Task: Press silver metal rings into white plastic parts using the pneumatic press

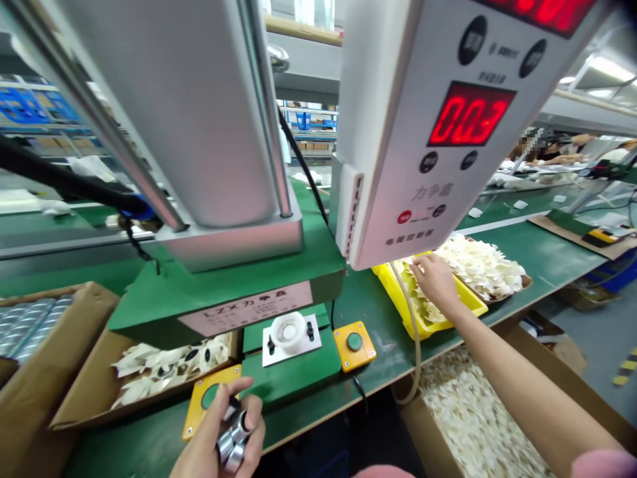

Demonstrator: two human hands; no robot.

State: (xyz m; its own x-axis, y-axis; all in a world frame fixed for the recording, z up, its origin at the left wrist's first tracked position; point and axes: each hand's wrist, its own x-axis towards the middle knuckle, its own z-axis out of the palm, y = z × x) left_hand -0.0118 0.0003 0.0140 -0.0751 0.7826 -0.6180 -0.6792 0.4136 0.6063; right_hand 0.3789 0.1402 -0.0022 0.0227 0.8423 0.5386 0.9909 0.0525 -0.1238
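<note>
1. Head view showed the left hand [219, 438] at the near edge of the green bench [517, 259], fingers curled around a small bunch of shiny metal rings [233, 441], held just in front of a yellow button box [206, 398].
2. The right hand [435, 279] reached out to the right side of the bench, fingers narrowed and dipped into a yellow tray [438, 312] of pale flat pieces [423, 305]; whether a piece was pinched yet could not be told.
3. Between the hands, the press [199, 133] stood on its green base, and a white round fixture [288, 332] sat on a white plate under the head, looking unloaded.
4. Judged from that, the work seemed at its loading stage: rings were in hand, a pale piece was being fetched, and nothing was yet seated on the fixture, so placing and pressing appeared left to do.
5. A second yellow button box [354, 345] sat just right of the fixture; a control box [438, 119] with red digits hung above the right hand.
6. A cardboard box [74, 392] left of the press held pale pieces with dark spots, possibly finished ones.
7. Room was tight: the press head hung low over the fixture, and a hose [413, 345] drooped over the bench's near edge beside the tray.
8. Further right lay a heap of pale pieces [478, 265], and a carton [468, 425] of them below the edge.
</note>
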